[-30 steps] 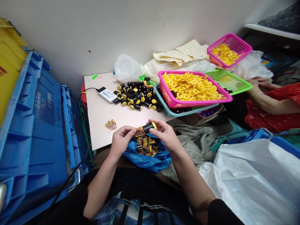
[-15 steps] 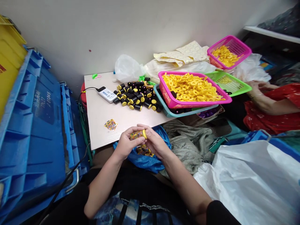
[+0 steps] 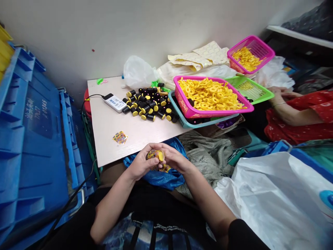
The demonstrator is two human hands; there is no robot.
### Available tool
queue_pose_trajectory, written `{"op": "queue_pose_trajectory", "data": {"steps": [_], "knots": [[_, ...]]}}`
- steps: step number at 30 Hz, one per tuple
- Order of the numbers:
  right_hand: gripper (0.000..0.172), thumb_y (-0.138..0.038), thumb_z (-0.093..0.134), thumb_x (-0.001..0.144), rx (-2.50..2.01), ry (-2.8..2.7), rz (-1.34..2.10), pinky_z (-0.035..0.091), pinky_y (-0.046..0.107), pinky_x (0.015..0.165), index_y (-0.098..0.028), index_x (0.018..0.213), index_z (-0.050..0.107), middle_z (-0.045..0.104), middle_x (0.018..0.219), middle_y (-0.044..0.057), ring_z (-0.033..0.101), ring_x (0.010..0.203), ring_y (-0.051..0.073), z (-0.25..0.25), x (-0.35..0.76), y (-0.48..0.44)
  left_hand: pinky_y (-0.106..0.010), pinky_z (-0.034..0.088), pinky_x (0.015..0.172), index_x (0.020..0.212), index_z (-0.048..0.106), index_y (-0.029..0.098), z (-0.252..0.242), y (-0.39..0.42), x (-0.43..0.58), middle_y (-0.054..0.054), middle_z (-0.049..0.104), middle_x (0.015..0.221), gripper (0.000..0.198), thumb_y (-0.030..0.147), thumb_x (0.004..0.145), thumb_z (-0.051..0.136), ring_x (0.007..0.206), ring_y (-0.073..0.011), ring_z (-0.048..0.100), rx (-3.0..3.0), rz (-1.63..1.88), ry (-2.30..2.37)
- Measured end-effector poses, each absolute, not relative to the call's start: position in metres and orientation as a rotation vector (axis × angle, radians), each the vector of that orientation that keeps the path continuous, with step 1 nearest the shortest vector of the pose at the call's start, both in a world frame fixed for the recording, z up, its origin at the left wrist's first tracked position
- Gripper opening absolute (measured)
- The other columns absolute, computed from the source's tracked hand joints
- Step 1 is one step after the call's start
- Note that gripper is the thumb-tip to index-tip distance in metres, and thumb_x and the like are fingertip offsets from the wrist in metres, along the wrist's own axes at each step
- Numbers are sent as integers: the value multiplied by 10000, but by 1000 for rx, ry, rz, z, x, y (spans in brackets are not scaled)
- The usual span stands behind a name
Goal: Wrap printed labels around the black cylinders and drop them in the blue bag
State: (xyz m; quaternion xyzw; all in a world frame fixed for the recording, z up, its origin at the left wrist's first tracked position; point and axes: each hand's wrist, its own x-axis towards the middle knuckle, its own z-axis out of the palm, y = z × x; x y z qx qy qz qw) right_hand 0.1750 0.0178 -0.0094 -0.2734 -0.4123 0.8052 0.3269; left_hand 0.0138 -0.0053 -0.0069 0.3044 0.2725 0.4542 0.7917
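A small cylinder (image 3: 154, 155) with a colourful printed label and a yellow end is held between my hands above the table's front edge. My left hand (image 3: 140, 164) is closed around it, thumb across the label. My right hand (image 3: 177, 159) curls about the yellow end, its fingertips against the cylinder. Right below them, an opened blue bag (image 3: 166, 182) holds several similar labelled pieces, partly hidden by the hands. Left of the hands, a few printed stickers (image 3: 120, 137) lie on the white table (image 3: 104, 146). Farther back is a pile of black cylinders with yellow ends (image 3: 145, 106).
A pink basket of yellow rings (image 3: 213, 111) sits in a teal basket (image 3: 191, 124). Behind are a green basket (image 3: 260, 93) and another pink basket (image 3: 267, 52). Blue crates (image 3: 39, 139) line the left. A co-worker's arm (image 3: 291, 113) is at right, beyond a white bag (image 3: 260, 184).
The labelled cylinder has turned in my hands, so its yellow end now faces me more. The whole view has shifted slightly.
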Motion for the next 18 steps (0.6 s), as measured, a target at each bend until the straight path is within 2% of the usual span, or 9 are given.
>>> {"op": "queue_pose_trajectory", "data": {"steps": [2,4,9,13,16,18], "knots": [[475,-514,635,789,-686,-1055,2083,512,292,721,-205,1147,594,634,988,52,616,745,139,-10,181,19,-209,510,600,972,583,200,-7,-6,12,-30,661,869,371,279,675,791,734,-132,638,600,987,517],[422,-494,622,810,-714,-1051,2019,501,283,771,-206,1118,622,638,1002,56,625,822,148,-10,185,21,-199,493,605,961,570,190,-8,-5,10,-32,639,903,328,268,709,765,757,-124,621,558,998,485],[382,-486,621,814,-776,-1101,1961,487,284,758,-216,1084,648,647,995,58,623,834,158,-13,185,25,-189,451,614,971,547,190,-13,-1,8,-17,595,829,325,274,728,746,762,-118,589,517,1004,444],[395,-515,611,805,-868,-1170,1867,483,307,776,-222,1066,653,648,991,60,614,866,172,-16,191,29,-226,453,621,983,531,216,-17,-3,8,-8,583,822,339,366,740,714,740,-132,581,698,947,563],[398,-517,607,798,-1070,-1336,1675,479,326,796,-217,1056,650,656,958,53,610,843,173,-21,199,38,-358,481,818,1013,587,230,-17,-4,0,-52,621,1000,376,362,695,740,945,-218,590,1264,857,885],[381,-499,609,791,-1251,-1498,1474,471,340,815,-208,1032,654,667,940,51,606,849,183,-26,200,47,-422,412,976,1005,640,239,-17,-1,-14,-78,604,1185,340,331,694,740,1125,-266,531,1648,823,1125]]}}
